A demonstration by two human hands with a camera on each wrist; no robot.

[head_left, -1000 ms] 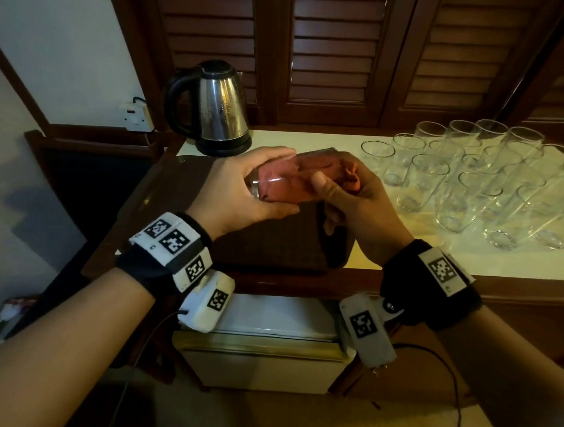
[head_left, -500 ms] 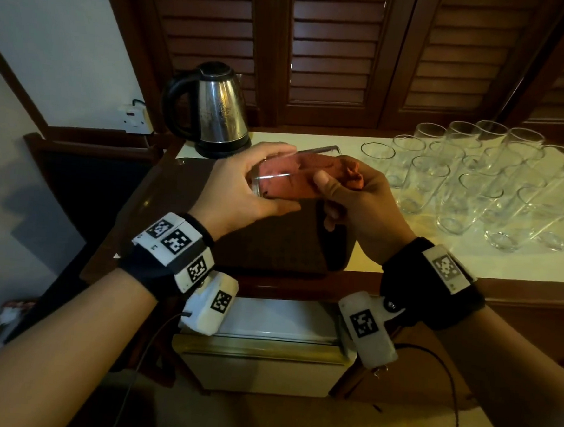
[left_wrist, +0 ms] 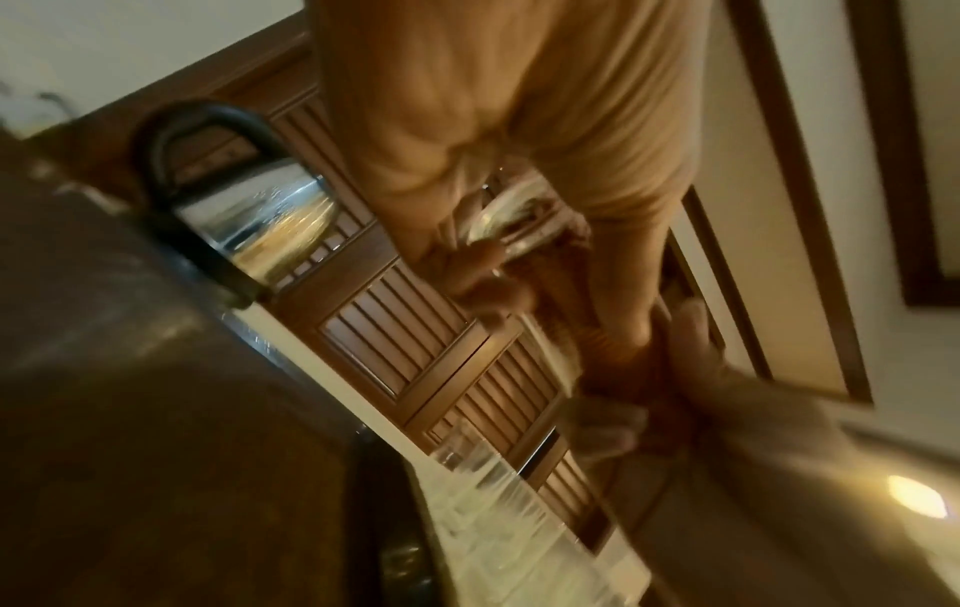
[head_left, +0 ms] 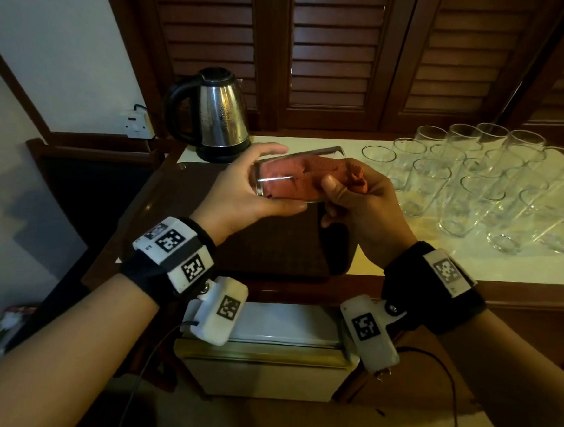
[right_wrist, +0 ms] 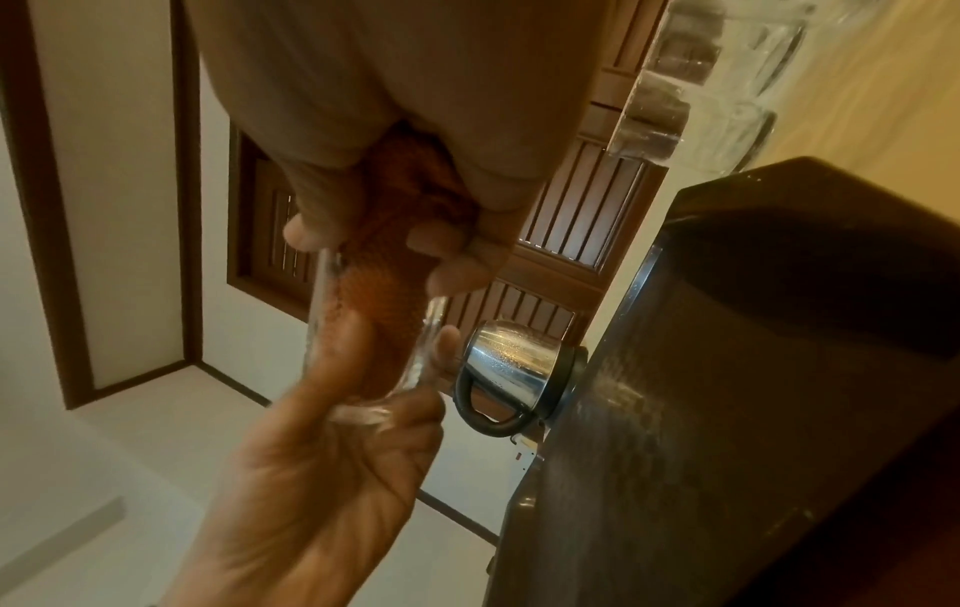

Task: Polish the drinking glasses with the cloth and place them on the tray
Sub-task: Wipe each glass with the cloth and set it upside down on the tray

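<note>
My left hand (head_left: 242, 191) grips a clear drinking glass (head_left: 276, 183) by its base end and holds it on its side above the dark tray (head_left: 162, 212). An orange-red cloth (head_left: 309, 172) is stuffed inside the glass, its bunched end sticking out of the mouth on the right. My right hand (head_left: 357, 201) pinches that cloth at the glass's mouth, thumb on the glass wall. In the right wrist view the cloth (right_wrist: 395, 263) fills the glass (right_wrist: 364, 369) between both hands. The left wrist view is blurred; the glass base (left_wrist: 514, 221) shows between my fingers.
Several clear glasses (head_left: 473, 188) stand crowded on the pale counter (head_left: 436, 265) at the right. A steel kettle (head_left: 214, 113) sits at the back left. Dark louvred doors (head_left: 333, 51) close the back. A white cabinet (head_left: 266, 344) is under the counter.
The glass and both hands have risen slightly, and the cloth has shifted inside the glass as my right hand works it. Nothing was picked up or let go.
</note>
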